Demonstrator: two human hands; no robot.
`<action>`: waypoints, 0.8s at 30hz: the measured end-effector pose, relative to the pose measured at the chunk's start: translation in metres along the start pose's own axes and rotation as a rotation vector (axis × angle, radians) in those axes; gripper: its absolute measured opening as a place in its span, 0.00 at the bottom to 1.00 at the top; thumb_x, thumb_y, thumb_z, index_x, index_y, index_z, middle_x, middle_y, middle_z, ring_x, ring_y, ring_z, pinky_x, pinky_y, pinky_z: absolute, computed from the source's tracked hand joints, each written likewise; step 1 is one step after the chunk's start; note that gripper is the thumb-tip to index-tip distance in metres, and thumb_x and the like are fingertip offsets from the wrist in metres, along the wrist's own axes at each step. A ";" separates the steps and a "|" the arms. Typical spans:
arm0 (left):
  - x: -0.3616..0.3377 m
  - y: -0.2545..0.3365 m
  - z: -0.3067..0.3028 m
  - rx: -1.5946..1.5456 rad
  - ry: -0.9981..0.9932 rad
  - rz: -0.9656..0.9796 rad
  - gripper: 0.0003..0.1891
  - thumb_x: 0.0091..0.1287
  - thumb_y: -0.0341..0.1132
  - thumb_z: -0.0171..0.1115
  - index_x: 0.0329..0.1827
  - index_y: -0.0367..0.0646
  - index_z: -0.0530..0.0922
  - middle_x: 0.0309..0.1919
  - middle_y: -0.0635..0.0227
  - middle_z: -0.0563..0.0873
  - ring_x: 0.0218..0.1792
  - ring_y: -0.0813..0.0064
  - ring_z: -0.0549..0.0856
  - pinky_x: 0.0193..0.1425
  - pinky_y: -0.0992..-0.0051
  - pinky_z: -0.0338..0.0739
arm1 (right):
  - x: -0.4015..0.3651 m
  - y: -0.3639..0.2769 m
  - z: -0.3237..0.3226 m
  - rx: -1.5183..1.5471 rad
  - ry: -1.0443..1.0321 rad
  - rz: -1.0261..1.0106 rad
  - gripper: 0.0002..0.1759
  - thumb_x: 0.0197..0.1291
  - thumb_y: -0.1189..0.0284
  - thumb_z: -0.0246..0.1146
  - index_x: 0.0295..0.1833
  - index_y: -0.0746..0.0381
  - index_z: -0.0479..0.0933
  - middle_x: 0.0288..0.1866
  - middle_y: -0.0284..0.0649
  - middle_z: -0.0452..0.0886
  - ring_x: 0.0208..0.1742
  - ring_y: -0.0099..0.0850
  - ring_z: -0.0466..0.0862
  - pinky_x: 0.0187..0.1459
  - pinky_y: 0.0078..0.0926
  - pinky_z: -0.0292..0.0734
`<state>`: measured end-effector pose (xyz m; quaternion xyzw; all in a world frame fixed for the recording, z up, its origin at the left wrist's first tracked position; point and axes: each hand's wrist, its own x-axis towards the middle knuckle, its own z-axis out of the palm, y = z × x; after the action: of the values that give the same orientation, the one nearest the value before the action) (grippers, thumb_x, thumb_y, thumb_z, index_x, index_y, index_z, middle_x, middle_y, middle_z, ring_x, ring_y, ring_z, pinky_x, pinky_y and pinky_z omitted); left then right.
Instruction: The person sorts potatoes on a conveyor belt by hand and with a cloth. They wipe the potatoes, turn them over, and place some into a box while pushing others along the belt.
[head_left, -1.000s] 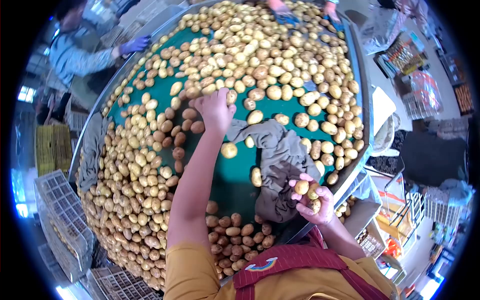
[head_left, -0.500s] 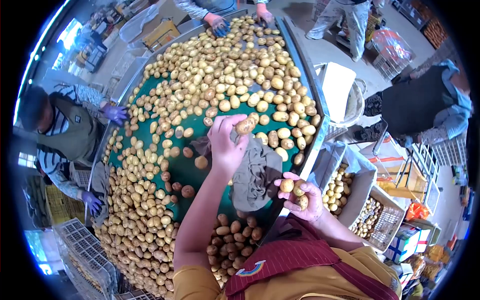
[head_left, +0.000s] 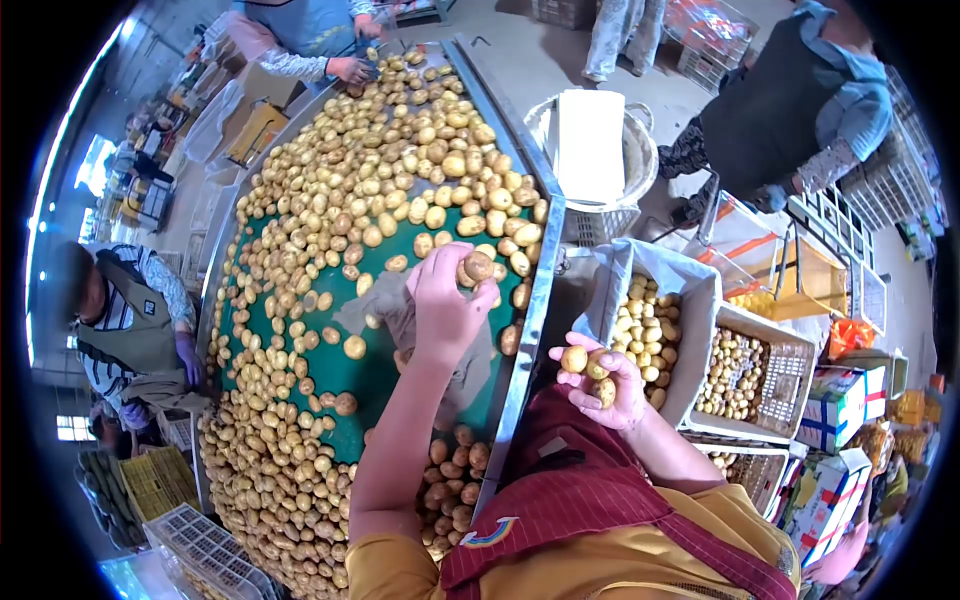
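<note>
My left hand (head_left: 446, 300) is raised over the green sorting table (head_left: 372, 385), its fingers closed on a brown potato (head_left: 478, 266). Below it a grey cloth (head_left: 470, 370) lies crumpled, partly hidden by my forearm. Beyond the table's metal edge, my right hand (head_left: 612, 385) is palm up and cups several small potatoes (head_left: 574, 359). A large spread of potatoes (head_left: 290, 470) covers much of the tabletop. Darker potatoes (head_left: 455, 475) are heaped at the near end, close to my left arm.
Right of the table stand a lined crate (head_left: 690, 370) of potatoes and a white crate (head_left: 790, 385) with smaller ones. Farther back is a basket (head_left: 640, 150) with a white board. One co-worker (head_left: 140, 320) stands left, another (head_left: 300, 35) at the far end, a person (head_left: 780, 100) at right.
My view has turned, shifting the table leftward and showing more crates. My left hand still holds a potato and my right still holds several. The far co-worker's gloved hands have come closer together.
</note>
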<state>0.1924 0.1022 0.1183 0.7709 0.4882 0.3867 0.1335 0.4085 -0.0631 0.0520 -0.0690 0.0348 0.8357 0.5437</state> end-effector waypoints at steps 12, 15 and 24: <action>-0.075 0.036 0.018 -0.251 -0.347 -0.067 0.20 0.53 0.27 0.70 0.51 0.40 0.78 0.38 0.59 0.79 0.38 0.57 0.80 0.45 0.63 0.77 | -0.035 -0.034 -0.031 0.034 0.190 -0.301 0.32 0.65 0.69 0.62 0.75 0.58 0.69 0.71 0.51 0.76 0.65 0.41 0.83 0.30 0.18 0.73; -0.122 0.026 0.009 -0.246 -0.497 -0.158 0.22 0.56 0.29 0.67 0.57 0.41 0.79 0.39 0.60 0.77 0.38 0.61 0.78 0.45 0.65 0.76 | -0.056 -0.063 -0.052 0.020 0.262 -0.428 0.34 0.63 0.71 0.62 0.76 0.57 0.67 0.68 0.48 0.78 0.67 0.43 0.82 0.31 0.18 0.75; -0.155 0.045 0.018 -0.249 -0.460 -0.182 0.27 0.57 0.30 0.72 0.64 0.45 0.81 0.44 0.61 0.79 0.43 0.60 0.80 0.49 0.67 0.77 | -0.085 -0.267 -0.087 -0.222 0.643 -1.001 0.43 0.63 0.81 0.60 0.83 0.52 0.54 0.62 0.43 0.79 0.66 0.48 0.82 0.39 0.21 0.82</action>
<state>0.1999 -0.0496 0.0608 0.7692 0.4608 0.2449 0.3688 0.6929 -0.0435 -0.0160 -0.3826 0.0734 0.4144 0.8225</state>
